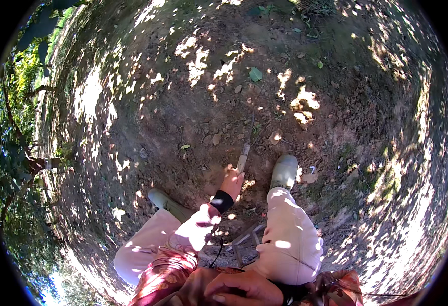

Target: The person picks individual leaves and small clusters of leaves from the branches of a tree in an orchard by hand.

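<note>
My left hand [231,184], its wrist in a black cuff, grips the pale wooden handle of a hand tool [241,163]. A narrow dark metal part runs from the handle away from me, low over the soil. Its far end blends into the dirt, so the kind of tool is unclear. My right hand [247,287] lies at my lap with its fingers curled. Whether it holds anything is hidden. Brown bare soil [193,114] with small clods and stones spreads before me.
Green boots, left [170,204] and right [285,171], stand apart on the soil. A metal frame [243,239], perhaps of a low stool, shows between my legs. A green leaf [255,74] lies farther out. Leafy branches [21,153] line the left rim.
</note>
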Demonstrator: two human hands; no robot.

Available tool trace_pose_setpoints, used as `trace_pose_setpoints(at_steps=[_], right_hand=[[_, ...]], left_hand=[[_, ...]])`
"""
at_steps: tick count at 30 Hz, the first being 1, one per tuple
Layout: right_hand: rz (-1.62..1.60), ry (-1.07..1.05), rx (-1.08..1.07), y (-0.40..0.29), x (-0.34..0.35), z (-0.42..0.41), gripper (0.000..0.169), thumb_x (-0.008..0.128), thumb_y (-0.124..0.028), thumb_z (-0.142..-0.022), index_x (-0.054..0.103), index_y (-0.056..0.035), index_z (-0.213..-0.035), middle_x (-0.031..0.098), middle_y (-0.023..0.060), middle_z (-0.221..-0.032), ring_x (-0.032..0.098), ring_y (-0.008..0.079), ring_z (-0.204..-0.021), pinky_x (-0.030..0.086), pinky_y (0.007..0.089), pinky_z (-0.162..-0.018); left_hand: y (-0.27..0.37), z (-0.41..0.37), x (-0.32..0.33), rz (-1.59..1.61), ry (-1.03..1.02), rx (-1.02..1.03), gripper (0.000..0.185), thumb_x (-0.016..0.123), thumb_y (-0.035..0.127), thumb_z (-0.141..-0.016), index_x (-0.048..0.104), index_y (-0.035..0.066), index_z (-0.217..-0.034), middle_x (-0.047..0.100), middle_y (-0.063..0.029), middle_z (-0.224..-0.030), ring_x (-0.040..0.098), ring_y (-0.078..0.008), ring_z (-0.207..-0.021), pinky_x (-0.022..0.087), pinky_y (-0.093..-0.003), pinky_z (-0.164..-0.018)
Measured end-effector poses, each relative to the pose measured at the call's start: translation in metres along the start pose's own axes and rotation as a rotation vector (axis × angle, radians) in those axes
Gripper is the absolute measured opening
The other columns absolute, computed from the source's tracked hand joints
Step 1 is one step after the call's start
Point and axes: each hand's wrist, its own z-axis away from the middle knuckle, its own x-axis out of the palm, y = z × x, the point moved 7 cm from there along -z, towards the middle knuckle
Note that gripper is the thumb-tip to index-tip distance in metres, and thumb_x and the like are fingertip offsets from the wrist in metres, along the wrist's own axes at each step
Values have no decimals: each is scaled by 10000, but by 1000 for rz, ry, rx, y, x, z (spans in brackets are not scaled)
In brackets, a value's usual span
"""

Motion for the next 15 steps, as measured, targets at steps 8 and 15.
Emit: trace_pose_setpoints(at_steps=[8,15], right_hand=[[196,34,200,11,-3,8,124,488,-78,-926,553,10,-984,591,115,-917,577,208,-857,446,316,-749],[254,45,254,15,0,10,117,515,-88,-916,579,-3,-965,612,92,-846,601,189,-777,462,296,-684]], left_hand=[[51,-54,-58,213,25,-264,341,483,329,-926,454,-6,-872,572,-255,-713,563,-453,-724,415,-496,-639],[67,-124,-92,327,51,-518,386,460,370,-937,485,0,-831,528,-116,-553,533,-233,-394,409,-376,-367]])
